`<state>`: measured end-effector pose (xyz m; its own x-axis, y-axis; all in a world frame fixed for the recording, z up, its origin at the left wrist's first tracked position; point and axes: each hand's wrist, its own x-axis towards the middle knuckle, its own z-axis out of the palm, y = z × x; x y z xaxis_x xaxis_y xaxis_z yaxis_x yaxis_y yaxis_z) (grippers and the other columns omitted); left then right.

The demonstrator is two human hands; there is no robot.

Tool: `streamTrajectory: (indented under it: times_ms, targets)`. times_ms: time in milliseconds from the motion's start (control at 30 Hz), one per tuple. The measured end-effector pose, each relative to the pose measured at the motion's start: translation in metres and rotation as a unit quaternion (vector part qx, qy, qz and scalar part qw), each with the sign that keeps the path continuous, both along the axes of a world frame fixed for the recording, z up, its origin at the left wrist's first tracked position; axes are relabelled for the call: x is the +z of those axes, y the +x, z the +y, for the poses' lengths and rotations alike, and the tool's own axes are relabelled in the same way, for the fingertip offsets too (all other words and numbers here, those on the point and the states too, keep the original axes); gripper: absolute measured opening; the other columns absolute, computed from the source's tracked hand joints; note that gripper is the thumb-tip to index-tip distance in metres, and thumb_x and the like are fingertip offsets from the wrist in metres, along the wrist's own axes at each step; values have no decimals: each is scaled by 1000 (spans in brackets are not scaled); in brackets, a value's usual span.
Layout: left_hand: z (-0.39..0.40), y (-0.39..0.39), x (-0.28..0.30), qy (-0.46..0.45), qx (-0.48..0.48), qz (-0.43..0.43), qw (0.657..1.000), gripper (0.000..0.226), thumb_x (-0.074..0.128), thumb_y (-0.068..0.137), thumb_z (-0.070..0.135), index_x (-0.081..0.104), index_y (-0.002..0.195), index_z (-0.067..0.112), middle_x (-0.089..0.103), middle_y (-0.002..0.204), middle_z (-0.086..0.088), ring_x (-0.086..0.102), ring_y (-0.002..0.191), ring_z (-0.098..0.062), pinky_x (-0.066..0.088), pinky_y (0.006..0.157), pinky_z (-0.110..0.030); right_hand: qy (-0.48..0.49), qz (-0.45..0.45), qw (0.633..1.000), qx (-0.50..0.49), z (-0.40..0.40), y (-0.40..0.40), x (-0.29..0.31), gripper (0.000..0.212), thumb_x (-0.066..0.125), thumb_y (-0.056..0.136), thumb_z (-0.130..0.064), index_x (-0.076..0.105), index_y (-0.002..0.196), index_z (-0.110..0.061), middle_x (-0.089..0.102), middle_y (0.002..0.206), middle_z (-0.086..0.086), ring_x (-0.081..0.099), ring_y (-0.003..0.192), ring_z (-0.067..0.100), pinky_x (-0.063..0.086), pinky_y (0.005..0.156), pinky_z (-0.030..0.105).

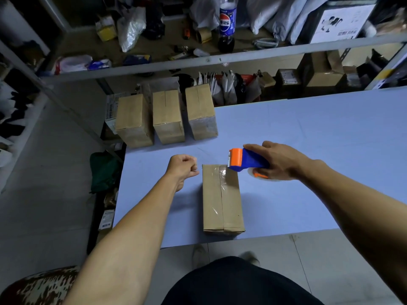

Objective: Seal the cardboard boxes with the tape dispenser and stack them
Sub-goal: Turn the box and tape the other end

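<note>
Head view. Cardboard box [222, 198] lies near the desk [308, 137] front edge, flaps closed, clear tape strip along its top seam; contents not visible. R hand [278, 161] grips the blue-and-orange tape dispenser [247, 160], fingers wrapped round its handle, orange cutter end just over the box's far R corner. L hand [184, 166] sits just beside the box's far L corner, fingers curled into a loose fist, holding nothing visible. Three more boxes [166, 116] stand upright in a row at the desk's far L corner, close but apart, all closed w/ taped seams. Cola bottle [227, 23] stands on the shelf behind the desk.
</note>
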<state>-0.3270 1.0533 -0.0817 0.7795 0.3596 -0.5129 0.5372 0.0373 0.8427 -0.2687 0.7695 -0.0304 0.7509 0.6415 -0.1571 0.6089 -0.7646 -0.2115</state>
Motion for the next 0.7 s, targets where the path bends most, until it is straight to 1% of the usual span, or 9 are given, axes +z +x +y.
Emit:
streamTrajectory:
  times_ms: [67, 167, 400, 567, 633, 700]
  targets:
    - [0, -1, -3, -12, 9, -2, 1000, 9, 55, 98, 2, 61, 91, 2, 52, 72, -9, 52, 64, -14, 59, 70, -27, -15, -13, 1000, 4, 1, 0, -4, 71, 59, 92, -50, 23, 152, -37, 50, 109, 1, 52, 87, 22, 42, 73, 30]
    - [1, -2, -7, -17, 13, -5, 1000, 16, 53, 99, 1, 61, 86, 5, 53, 73, -9, 52, 66, -14, 58, 72, -27, -20, -21, 1000, 9, 3, 3, -6, 72, 60, 93, -51, 23, 153, -36, 52, 113, 3, 52, 87, 21, 43, 74, 30]
    - [-2, 0, -19, 5, 17, -3, 1000, 20, 50, 98, -2, 60, 82, 5, 53, 75, -9, 51, 68, -15, 59, 73, -26, -32, -9, 999, 5, 4, 7, -8, 72, 60, 92, -50, 24, 153, -37, 52, 111, 3, 53, 86, 23, 45, 74, 32]
    - [-1, 1, -28, 10, 25, 9, 1000, 12, 50, 98, 0, 61, 97, 0, 51, 74, -8, 50, 66, -15, 58, 74, -28, -39, 0, 999, 10, 8, 10, -13, 73, 60, 92, -50, 23, 153, -38, 52, 111, 3, 56, 90, 25, 48, 76, 34]
    - [-2, 0, -31, 9, 27, 17, 999, 13, 49, 98, 0, 61, 93, 2, 50, 73, -7, 48, 65, -15, 58, 72, -27, -45, 1, 999, 11, 9, 11, -15, 74, 59, 91, -51, 22, 154, -38, 52, 111, 4, 56, 90, 25, 47, 76, 33]
    - [-3, -1, -35, 10, 32, 20, 999, 19, 48, 98, 0, 60, 84, 6, 49, 72, -7, 48, 66, -15, 57, 69, -26, -48, 2, 999, 11, 11, 10, -17, 74, 59, 92, -50, 22, 155, -37, 52, 112, 4, 56, 90, 25, 45, 75, 32]
